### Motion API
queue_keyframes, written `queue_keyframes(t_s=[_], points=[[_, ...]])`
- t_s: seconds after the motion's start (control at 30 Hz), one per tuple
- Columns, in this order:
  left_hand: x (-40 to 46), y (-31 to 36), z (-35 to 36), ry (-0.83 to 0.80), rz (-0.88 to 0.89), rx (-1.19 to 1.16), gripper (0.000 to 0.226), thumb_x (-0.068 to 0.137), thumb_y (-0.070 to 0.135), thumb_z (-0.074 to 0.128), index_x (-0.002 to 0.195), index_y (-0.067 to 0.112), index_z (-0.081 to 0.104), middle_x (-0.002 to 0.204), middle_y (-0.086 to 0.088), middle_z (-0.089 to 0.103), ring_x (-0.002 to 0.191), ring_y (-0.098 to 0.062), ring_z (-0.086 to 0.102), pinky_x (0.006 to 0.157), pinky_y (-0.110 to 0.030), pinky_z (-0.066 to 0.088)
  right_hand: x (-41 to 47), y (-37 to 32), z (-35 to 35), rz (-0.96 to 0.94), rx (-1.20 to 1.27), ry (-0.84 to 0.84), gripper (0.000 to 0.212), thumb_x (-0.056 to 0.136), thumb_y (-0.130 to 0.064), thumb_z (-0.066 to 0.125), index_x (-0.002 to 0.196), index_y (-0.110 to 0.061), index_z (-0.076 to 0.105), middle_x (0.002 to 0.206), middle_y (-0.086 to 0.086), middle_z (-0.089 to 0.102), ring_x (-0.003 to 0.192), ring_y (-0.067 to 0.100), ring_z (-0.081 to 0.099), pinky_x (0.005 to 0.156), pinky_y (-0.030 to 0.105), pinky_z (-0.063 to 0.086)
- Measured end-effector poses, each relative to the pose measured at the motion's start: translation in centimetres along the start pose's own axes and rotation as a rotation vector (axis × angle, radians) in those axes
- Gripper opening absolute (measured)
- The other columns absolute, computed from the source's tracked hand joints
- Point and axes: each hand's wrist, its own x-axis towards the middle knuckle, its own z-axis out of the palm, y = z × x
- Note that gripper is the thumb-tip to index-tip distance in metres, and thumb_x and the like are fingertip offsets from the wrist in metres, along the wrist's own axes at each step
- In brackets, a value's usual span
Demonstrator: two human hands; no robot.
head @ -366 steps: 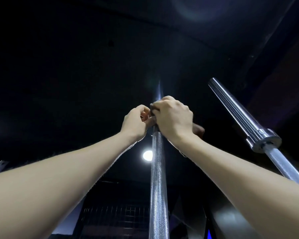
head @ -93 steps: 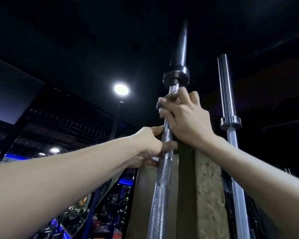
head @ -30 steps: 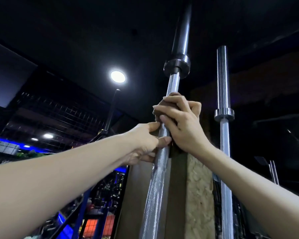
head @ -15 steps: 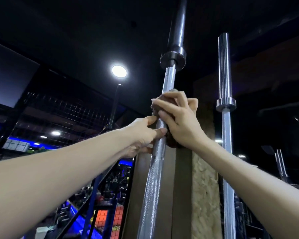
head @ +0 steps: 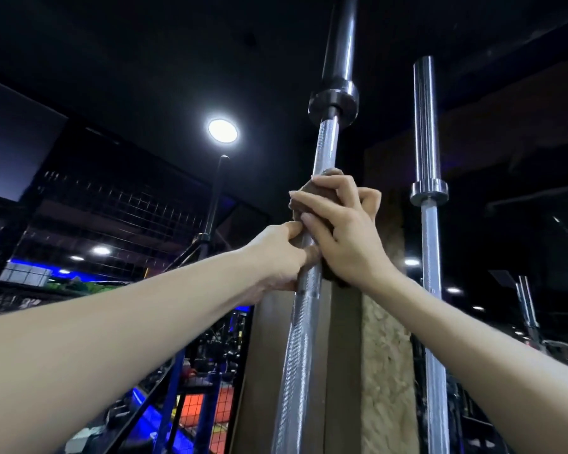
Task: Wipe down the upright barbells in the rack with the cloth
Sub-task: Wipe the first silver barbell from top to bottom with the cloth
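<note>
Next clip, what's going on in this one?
A person is wiping an upright knurled steel barbell with a dark brown cloth. The right hand wraps the cloth around the shaft, some way below the bar's dark collar. The left hand grips the bar just beneath, touching the cloth's lower edge. A second upright chrome barbell stands to the right, untouched, with a rough chipboard pillar between the two bars.

Two upright barbells, rack unseen
</note>
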Motion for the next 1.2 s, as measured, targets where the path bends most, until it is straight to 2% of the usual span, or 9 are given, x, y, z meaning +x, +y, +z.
queue_keyframes(t_s=[0.13, 0.23, 0.43, 0.57, 0.7, 0.83, 0.93, 1.07, 1.2], points=[[-0.5, -0.4, -0.1, -0.002, -0.034, 0.011, 0.05, 0.091, 0.005, 0.059, 0.135, 0.026, 0.047, 0.093, -0.004, 0.063, 0.081, -0.017, 0.059, 0.074, -0.032, 0.055, 2.4, 1.1, -0.9, -0.051, -0.019, -0.059, 0.027, 0.089, -0.033, 0.056, 0.113, -0.032, 0.069, 0.121, -0.008, 0.047, 0.114, 0.023, 0.03, 0.098, 0.004, 0.011], [-0.4, -0.6, -0.5, -0.037, -0.045, 0.004, 0.056, 0.092, 0.008, 0.06, 0.14, 0.03, 0.042, 0.101, -0.004, 0.066, 0.082, -0.015, 0.063, 0.081, -0.035, 0.057, 6.0, 1.9, -0.2, 0.09, -0.001, -0.009, 0.025, 0.091, -0.029, 0.059, 0.114, -0.032, 0.068, 0.12, -0.011, 0.043, 0.118, 0.027, 0.031, 0.09, -0.003, 0.009], [-2.2, -2.2, -1.4, -0.092, -0.085, -0.081, 0.055, 0.094, 0.012, 0.057, 0.142, 0.033, 0.039, 0.098, -0.003, 0.07, 0.081, -0.01, 0.066, 0.066, -0.028, 0.059, 0.3, -0.4, 0.6, 0.017, 0.01, 0.085, 0.026, 0.091, -0.025, 0.055, 0.113, -0.028, 0.069, 0.115, -0.02, 0.035, 0.114, -0.012, 0.022, 0.094, 0.005, 0.011], [-2.6, -2.4, -1.2, -0.046, -0.086, -0.094, 0.05, 0.094, 0.01, 0.057, 0.14, 0.025, 0.044, 0.081, 0.003, 0.067, 0.072, -0.005, 0.064, 0.06, -0.024, 0.056, -3.6, -1.8, -0.9, -0.014, 0.044, -0.078, 0.03, 0.091, -0.031, 0.054, 0.118, -0.03, 0.067, 0.122, -0.015, 0.039, 0.113, 0.012, 0.027, 0.097, 0.001, 0.012], [-2.9, -2.1, -1.0, -0.031, -0.103, -0.119, 0.055, 0.092, 0.008, 0.058, 0.142, 0.027, 0.042, 0.089, 0.0, 0.067, 0.076, -0.006, 0.064, 0.06, -0.023, 0.058, 1.6, -0.3, -1.5, -0.005, -0.069, -0.088, 0.03, 0.09, -0.034, 0.054, 0.118, -0.033, 0.066, 0.114, -0.017, 0.041, 0.118, 0.026, 0.036, 0.094, 0.0, 0.009], [-3.2, -2.4, -0.5, -0.028, -0.084, -0.093, 0.057, 0.092, 0.007, 0.059, 0.141, 0.028, 0.04, 0.092, 0.001, 0.064, 0.074, -0.005, 0.06, 0.067, -0.022, 0.056, 4.5, -0.1, -0.6, 0.145, -0.105, -0.028, 0.025, 0.093, -0.027, 0.058, 0.115, -0.033, 0.068, 0.112, -0.019, 0.035, 0.115, 0.027, 0.032, 0.091, 0.013, 0.02], [-3.4, -2.9, -0.4, -0.042, -0.087, -0.103, 0.055, 0.092, 0.006, 0.058, 0.14, 0.026, 0.043, 0.084, 0.003, 0.062, 0.064, -0.001, 0.059, 0.065, -0.019, 0.055, -0.5, -1.5, -0.3, 0.075, -0.05, 0.05, 0.026, 0.09, -0.026, 0.055, 0.111, -0.031, 0.07, 0.114, -0.017, 0.036, 0.118, 0.021, 0.037, 0.096, 0.022, 0.024], [-3.9, -3.2, -0.7, -0.031, -0.094, -0.11, 0.045, 0.093, 0.006, 0.056, 0.135, 0.02, 0.049, 0.08, 0.003, 0.052, 0.066, -0.002, 0.053, 0.072, -0.02, 0.053, -6.7, -3.9, -1.3, 0.096, 0.03, -0.068, 0.034, 0.091, -0.034, 0.048, 0.12, -0.033, 0.065, 0.12, -0.011, 0.039, 0.112, 0.016, 0.032, 0.096, 0.002, 0.014], [-4.8, -3.5, -1.0, -0.057, -0.141, -0.173, 0.046, 0.092, 0.005, 0.057, 0.135, 0.023, 0.051, 0.084, 0.004, 0.06, 0.071, -0.006, 0.058, 0.072, -0.021, 0.052, -2.1, -2.7, -1.8, 0.086, -0.049, -0.122, 0.031, 0.089, -0.028, 0.058, 0.118, -0.033, 0.067, 0.114, -0.013, 0.04, 0.103, 0.017, 0.027, 0.094, 0.0, 0.014]])
